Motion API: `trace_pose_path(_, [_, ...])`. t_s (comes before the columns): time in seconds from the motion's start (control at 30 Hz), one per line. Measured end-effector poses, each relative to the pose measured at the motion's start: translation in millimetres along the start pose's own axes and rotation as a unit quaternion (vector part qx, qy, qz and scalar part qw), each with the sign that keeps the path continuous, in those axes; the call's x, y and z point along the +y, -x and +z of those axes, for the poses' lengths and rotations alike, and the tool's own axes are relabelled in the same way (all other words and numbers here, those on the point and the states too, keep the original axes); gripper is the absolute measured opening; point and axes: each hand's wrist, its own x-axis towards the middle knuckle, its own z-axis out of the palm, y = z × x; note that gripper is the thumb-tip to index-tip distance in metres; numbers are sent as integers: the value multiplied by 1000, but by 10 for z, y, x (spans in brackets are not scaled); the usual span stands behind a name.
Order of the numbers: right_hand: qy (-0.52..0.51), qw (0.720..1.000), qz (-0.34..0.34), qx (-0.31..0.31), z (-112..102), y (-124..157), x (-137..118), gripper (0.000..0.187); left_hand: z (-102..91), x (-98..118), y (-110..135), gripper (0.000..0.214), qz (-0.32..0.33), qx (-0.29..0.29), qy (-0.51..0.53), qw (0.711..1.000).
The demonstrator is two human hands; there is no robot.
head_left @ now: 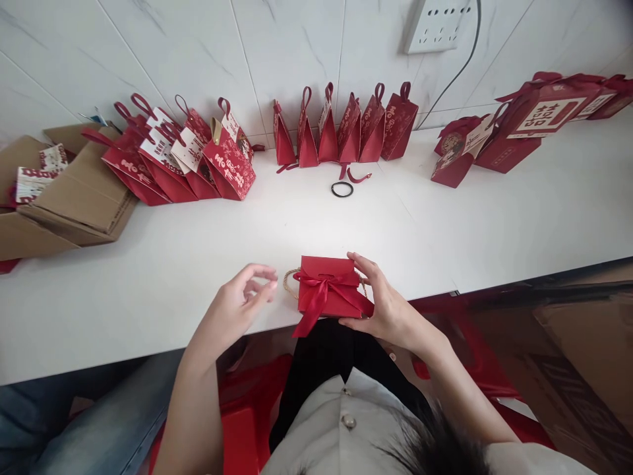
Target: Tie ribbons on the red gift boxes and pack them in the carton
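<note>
A small red gift box (336, 267) lies at the front edge of the white table, its flap folded over. A red satin ribbon (317, 307) is tied in a bow across its front, one tail hanging past the table edge. Gold cord handles (289, 284) stick out at its sides. My right hand (383, 300) grips the box's right side, thumb at the lower edge and fingers at the upper corner. Left of the box, my left hand (247, 293) is in the air with fingers curved and apart, touching nothing.
Red gift boxes with loop handles (349, 132) stand along the wall, more at left (182, 158) and right (519, 125). An open cardboard box (79, 198) sits at far left. A black ring (342, 189) and a ribbon scrap (360, 177) lie mid-table. Another person's jeans (113, 409) show lower left.
</note>
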Motion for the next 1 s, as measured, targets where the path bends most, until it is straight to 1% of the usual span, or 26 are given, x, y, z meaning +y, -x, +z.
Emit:
trace_pose_path(0.03, [-2,1000,1,-1,-2,-3,-1,95,24,59,-29,33,35,31,15,999])
trace_pose_path(0.07, [-4,1000,2,-1,-3,-5,-1,95,60,113,-59,31,72,41,28,996])
trace_pose_path(0.1, [-4,1000,4,0,-4,-6,-3,95,102,156,-89,30,102,36,37,993])
trace_pose_path(0.17, [-7,1000,9,-1,-5,-6,-6,96,183,200,-147,25,136,21,47,989])
trace_pose_path(0.27, [-11,1000,10,-3,-7,-3,-10,95,242,189,-214,17,166,18,68,984])
trace_pose_path(0.43, [-10,1000,10,-8,-13,-4,-20,96,207,209,-257,20,180,0,89,980])
trace_pose_path(0.53, [-10,1000,12,-7,-13,-2,-22,95,187,271,-279,23,191,-35,118,974])
trace_pose_path(0.63, [-13,1000,1,-7,-8,1,-11,94,188,317,-323,24,190,-74,152,967])
trace_pose_path(0.77, [-20,1000,-6,-12,-2,4,8,94,177,320,-402,26,166,-103,200,960])
trace_pose_path(0.9, [-26,1000,-6,-14,1,0,16,95,142,279,-457,28,102,-193,251,943])
trace_pose_path(0.93, [-29,999,-5,-15,1,0,19,95,138,268,-459,27,86,-204,248,943])
trace_pose_path(1.0, [-38,999,-1,-17,0,1,29,94,142,250,-441,25,64,-184,228,954])
